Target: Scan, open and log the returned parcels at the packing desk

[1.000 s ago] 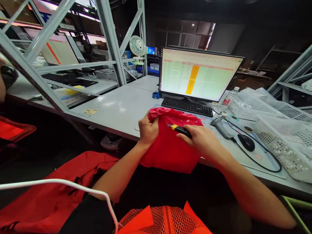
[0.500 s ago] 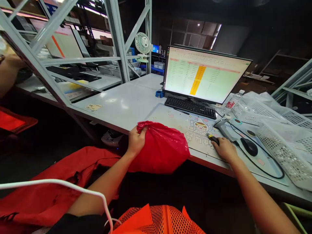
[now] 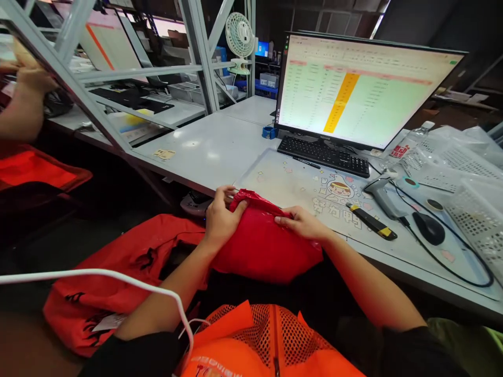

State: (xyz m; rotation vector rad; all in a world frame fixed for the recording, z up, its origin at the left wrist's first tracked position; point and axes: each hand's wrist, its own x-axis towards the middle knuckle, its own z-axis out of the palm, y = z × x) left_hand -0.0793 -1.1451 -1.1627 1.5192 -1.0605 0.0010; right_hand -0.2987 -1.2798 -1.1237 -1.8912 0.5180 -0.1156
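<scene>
The desk mat (image 3: 271, 173) with Chinese writing (image 3: 320, 204) lies at two o'clock; your half-closed left hand (image 3: 222, 218) and right hand (image 3: 305, 224) pinch the red bag (image 3: 271, 248), long edge slanting ten-to-four.

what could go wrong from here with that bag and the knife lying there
The red bag is held along its upper edge by the left hand and right hand, in front of the desk; a loosened grip might let it drop. The utility knife lies loose on the mat, so a careless reach might nick a finger if its blade is out.
</scene>
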